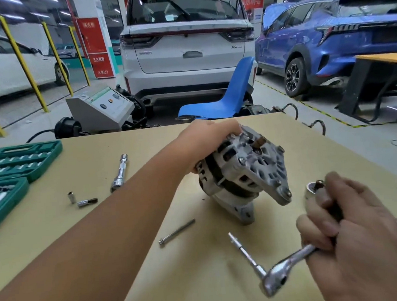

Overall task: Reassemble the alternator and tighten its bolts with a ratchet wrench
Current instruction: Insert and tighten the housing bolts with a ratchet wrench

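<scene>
Head view: left hand grips alternator.

Car repair workshop: white SUV with rear hatch raised, glossy blue crossover, yellow steel bay posts, grey wheeled diagnostic machine, green plastic socket-set case on tan wooden workbench.
</scene>
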`<action>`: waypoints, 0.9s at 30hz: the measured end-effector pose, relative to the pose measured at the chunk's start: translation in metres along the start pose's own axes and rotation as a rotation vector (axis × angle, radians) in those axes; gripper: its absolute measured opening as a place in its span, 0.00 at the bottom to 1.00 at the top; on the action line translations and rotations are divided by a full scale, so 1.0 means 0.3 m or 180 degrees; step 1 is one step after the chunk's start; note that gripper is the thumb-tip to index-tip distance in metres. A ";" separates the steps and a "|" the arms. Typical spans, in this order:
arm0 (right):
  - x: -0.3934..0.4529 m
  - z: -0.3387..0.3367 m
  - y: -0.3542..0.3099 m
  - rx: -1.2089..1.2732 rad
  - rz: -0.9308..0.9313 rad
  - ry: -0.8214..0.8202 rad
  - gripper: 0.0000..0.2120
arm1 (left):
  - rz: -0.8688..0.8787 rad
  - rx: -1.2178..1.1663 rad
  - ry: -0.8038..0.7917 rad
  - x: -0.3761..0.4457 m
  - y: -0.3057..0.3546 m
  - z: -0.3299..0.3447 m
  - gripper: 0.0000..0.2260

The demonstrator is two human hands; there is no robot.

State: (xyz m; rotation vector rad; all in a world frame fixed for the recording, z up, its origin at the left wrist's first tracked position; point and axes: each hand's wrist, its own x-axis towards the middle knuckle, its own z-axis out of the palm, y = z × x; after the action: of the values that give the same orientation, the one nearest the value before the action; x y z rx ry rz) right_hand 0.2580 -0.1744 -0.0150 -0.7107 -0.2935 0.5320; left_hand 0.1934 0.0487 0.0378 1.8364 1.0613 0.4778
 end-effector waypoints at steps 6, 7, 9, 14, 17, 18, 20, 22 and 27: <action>0.061 -0.057 -0.071 0.0696 0.0680 0.0325 0.12 | 0.0495 0.0196 -0.0374 0.089 0.007 -0.025 0.26; 0.065 -0.064 -0.066 0.0794 0.0748 0.0353 0.13 | 0.0586 0.0224 -0.0434 0.099 0.010 -0.027 0.25; 0.075 -0.076 -0.054 0.0969 0.0864 0.0396 0.15 | 0.0683 0.0205 -0.0498 0.110 0.020 -0.027 0.24; 0.098 -0.086 -0.041 0.1163 0.0854 0.0409 0.11 | 0.0690 0.0040 -0.0380 0.100 0.027 -0.006 0.19; 0.123 -0.097 -0.052 0.1246 0.0760 0.0439 0.11 | 0.0458 -0.0228 -0.0255 0.019 -0.003 -0.016 0.26; 0.130 -0.104 -0.055 0.1312 0.0738 0.0442 0.12 | 0.0442 -0.0397 -0.0178 -0.013 -0.021 -0.020 0.31; 0.143 -0.111 -0.056 0.1506 0.0723 0.0431 0.13 | 0.0534 -0.0654 -0.0043 -0.083 -0.068 -0.010 0.43; 0.153 -0.095 -0.050 0.1726 0.0697 0.0445 0.13 | 0.0628 -0.0824 -0.0033 -0.141 -0.116 0.030 0.47; 0.188 0.012 -0.031 0.1934 0.0718 0.0613 0.13 | 0.0769 -0.1208 0.0228 -0.114 -0.166 0.109 0.36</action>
State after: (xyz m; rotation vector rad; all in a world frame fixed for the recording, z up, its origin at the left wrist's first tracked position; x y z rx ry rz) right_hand 0.3066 -0.1470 -0.0016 -0.1987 0.1337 0.7181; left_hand 0.1741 0.0128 -0.0175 1.6199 0.7354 0.8339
